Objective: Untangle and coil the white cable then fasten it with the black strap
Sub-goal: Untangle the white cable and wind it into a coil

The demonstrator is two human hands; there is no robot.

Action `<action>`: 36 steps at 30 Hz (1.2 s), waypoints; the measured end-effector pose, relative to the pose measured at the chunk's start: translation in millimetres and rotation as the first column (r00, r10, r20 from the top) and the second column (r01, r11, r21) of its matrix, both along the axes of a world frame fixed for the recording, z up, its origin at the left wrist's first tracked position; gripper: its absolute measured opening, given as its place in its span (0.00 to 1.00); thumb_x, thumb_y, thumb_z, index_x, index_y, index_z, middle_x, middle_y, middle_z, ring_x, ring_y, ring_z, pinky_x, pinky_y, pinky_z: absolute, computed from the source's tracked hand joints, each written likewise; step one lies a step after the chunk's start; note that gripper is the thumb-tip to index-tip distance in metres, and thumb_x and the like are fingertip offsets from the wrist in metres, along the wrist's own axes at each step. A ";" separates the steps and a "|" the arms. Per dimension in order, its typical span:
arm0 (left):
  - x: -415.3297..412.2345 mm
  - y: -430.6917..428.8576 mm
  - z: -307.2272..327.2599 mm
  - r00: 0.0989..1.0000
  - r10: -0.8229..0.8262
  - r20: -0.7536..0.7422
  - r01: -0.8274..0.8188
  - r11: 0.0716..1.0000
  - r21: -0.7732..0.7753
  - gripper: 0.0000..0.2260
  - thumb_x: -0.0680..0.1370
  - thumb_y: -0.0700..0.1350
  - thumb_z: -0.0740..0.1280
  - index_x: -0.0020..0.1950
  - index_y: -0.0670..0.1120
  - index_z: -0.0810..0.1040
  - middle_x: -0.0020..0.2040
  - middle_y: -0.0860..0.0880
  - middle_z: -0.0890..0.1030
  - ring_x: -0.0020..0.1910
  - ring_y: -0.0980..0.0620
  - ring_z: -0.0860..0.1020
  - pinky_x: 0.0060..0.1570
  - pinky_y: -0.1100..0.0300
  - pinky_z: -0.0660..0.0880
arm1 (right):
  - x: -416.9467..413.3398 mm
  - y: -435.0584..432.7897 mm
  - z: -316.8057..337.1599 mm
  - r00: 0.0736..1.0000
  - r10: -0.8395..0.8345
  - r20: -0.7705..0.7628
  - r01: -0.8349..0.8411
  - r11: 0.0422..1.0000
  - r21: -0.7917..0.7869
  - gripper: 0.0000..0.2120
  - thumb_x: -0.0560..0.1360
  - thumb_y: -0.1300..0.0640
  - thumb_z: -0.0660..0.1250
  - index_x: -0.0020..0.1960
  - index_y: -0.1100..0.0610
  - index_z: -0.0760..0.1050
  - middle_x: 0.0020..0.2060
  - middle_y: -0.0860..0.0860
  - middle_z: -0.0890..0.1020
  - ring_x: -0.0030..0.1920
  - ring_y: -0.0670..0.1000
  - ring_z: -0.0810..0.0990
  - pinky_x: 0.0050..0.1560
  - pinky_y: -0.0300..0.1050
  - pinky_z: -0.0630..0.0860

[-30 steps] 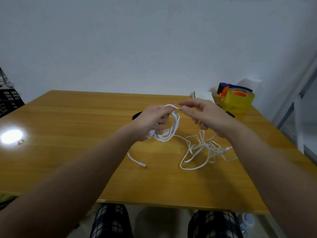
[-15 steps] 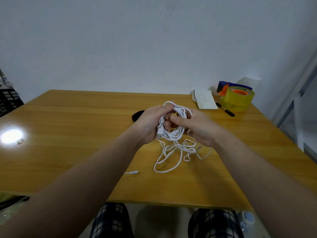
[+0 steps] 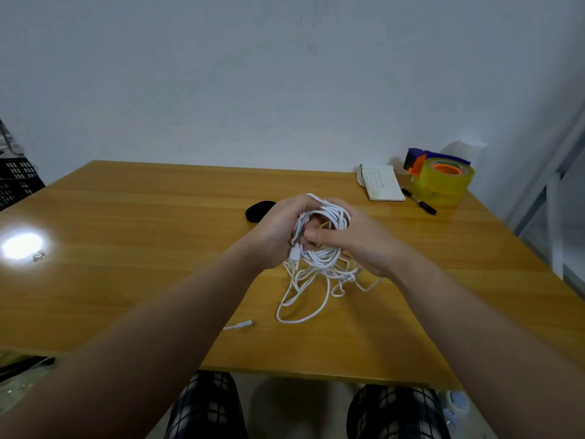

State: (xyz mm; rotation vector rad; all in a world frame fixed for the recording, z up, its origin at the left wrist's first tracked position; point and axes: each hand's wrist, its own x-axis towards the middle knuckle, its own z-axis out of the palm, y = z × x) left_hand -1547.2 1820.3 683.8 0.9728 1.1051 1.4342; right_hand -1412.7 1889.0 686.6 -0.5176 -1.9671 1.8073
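Note:
A white cable (image 3: 329,217) is partly wound into several loops held above the wooden table (image 3: 126,248). My left hand (image 3: 275,229) grips the left side of the coil, with a plug end hanging below its fingers. My right hand (image 3: 357,242) grips the coil's right side, thumb across the front of the loops. Loose tangled cable (image 3: 304,299) trails from the coil onto the table, and its free end (image 3: 243,324) lies toward the front. The black strap (image 3: 258,210) lies on the table just behind my left hand, partly hidden by it.
At the back right of the table lie a white notebook (image 3: 381,183), a black pen (image 3: 421,202) and a yellow tape roll on a blue-orange dispenser (image 3: 443,179). A small metal clip (image 3: 39,255) sits far left. A black crate (image 3: 15,182) stands beyond the left edge.
My right hand has swung from the top of the loop down to the coil, adding a loop. The loose pile on the table has shrunk and drawn toward my hands.

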 end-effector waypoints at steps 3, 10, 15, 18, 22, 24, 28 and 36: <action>1.5 0.9 0.7 0.996 0.078 -0.033 -0.077 0.996 0.049 0.08 0.75 0.41 0.62 0.44 0.39 0.79 0.33 0.44 0.75 0.29 0.50 0.73 0.33 0.56 0.71 | 1.8 1.8 7.2 0.998 -0.067 0.018 0.065 0.995 0.080 0.20 0.67 0.60 0.74 0.57 0.59 0.72 0.41 0.51 0.82 0.41 0.49 0.82 0.42 0.41 0.77; -0.7 -3.7 7.9 0.998 0.063 -0.012 -0.063 0.997 0.045 0.09 0.79 0.39 0.59 0.44 0.38 0.78 0.29 0.46 0.68 0.23 0.54 0.66 0.32 0.57 0.71 | 1.7 6.2 7.6 0.986 -0.151 -0.068 0.152 0.988 0.001 0.18 0.62 0.56 0.75 0.48 0.59 0.75 0.41 0.54 0.81 0.41 0.51 0.81 0.40 0.43 0.75; 1.6 -8.2 5.8 1.000 0.018 0.011 -0.017 0.998 -0.052 0.11 0.80 0.46 0.56 0.46 0.41 0.73 0.27 0.51 0.64 0.24 0.56 0.62 0.30 0.61 0.68 | -2.7 6.1 -1.6 0.956 -0.284 -0.071 0.282 0.959 -0.034 0.15 0.65 0.58 0.76 0.46 0.58 0.73 0.32 0.47 0.77 0.30 0.44 0.76 0.30 0.38 0.71; 2.5 -5.0 7.9 0.996 0.084 -0.003 -0.083 0.985 -0.149 0.19 0.80 0.59 0.57 0.41 0.44 0.71 0.27 0.52 0.63 0.24 0.55 0.62 0.32 0.60 0.68 | -7.6 7.9 -8.2 0.896 -0.440 -0.060 0.444 0.893 0.078 0.17 0.63 0.52 0.78 0.39 0.58 0.72 0.27 0.49 0.71 0.28 0.48 0.68 0.29 0.42 0.64; 4.5 1.5 7.0 0.979 0.203 -0.028 -0.205 0.964 -0.168 0.18 0.80 0.56 0.60 0.37 0.45 0.70 0.25 0.53 0.62 0.22 0.56 0.61 0.29 0.61 0.68 | -13.6 8.7 -11.0 0.790 -0.600 -0.123 0.589 0.689 0.422 0.24 0.62 0.44 0.77 0.30 0.55 0.64 0.29 0.51 0.69 0.29 0.48 0.66 0.30 0.39 0.64; 3.3 4.9 6.5 0.970 0.241 0.027 -0.235 0.962 -0.140 0.17 0.80 0.54 0.61 0.36 0.44 0.69 0.24 0.53 0.62 0.21 0.56 0.61 0.27 0.62 0.67 | -13.3 6.9 -8.1 0.820 -0.557 -0.133 0.545 0.690 0.477 0.21 0.65 0.47 0.76 0.33 0.54 0.65 0.32 0.49 0.70 0.30 0.46 0.67 0.31 0.36 0.64; -1.7 10.1 5.9 0.961 0.234 0.147 -0.229 0.972 -0.049 0.17 0.81 0.51 0.60 0.36 0.43 0.68 0.25 0.51 0.64 0.22 0.55 0.62 0.24 0.63 0.67 | -7.6 4.4 -8.9 0.955 -0.292 -0.058 0.296 0.904 0.308 0.12 0.75 0.58 0.68 0.52 0.54 0.66 0.35 0.49 0.77 0.32 0.47 0.77 0.32 0.46 0.76; -3.8 7.2 19.4 0.998 0.059 0.025 -0.056 0.990 -0.133 0.22 0.73 0.63 0.64 0.33 0.46 0.67 0.23 0.53 0.57 0.20 0.56 0.55 0.21 0.64 0.61 | -8.9 10.1 -4.4 0.968 -0.227 -0.107 0.251 0.860 0.444 0.09 0.80 0.55 0.59 0.58 0.58 0.70 0.32 0.50 0.77 0.29 0.41 0.75 0.32 0.37 0.71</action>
